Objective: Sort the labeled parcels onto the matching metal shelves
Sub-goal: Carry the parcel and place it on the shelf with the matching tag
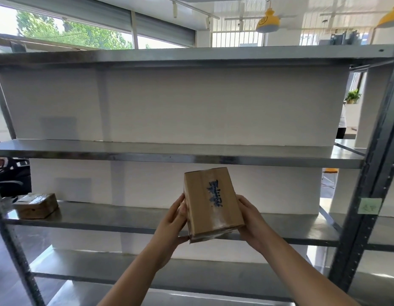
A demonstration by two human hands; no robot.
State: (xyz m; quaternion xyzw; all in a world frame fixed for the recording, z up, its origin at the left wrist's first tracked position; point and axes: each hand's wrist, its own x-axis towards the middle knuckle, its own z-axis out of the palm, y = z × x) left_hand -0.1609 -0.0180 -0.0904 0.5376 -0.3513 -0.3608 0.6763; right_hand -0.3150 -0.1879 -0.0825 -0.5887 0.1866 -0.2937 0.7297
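I hold a brown cardboard parcel [211, 204] with blue handwriting on its taped top, in front of the metal shelf unit. My left hand [173, 219] grips its left side and lower corner. My right hand [250, 214] grips its right side. The parcel hangs tilted in the air between the second shelf [147, 154] and the third shelf [103, 219]. Another brown parcel [36, 205] with a white label lies at the left end of the third shelf.
The top shelf [191, 55] and a lower shelf [81, 272] span the same frame. A dark upright post [368, 195] at the right carries a small green note [369, 205]. A white panel backs the shelves. Windows and yellow lamps are behind.
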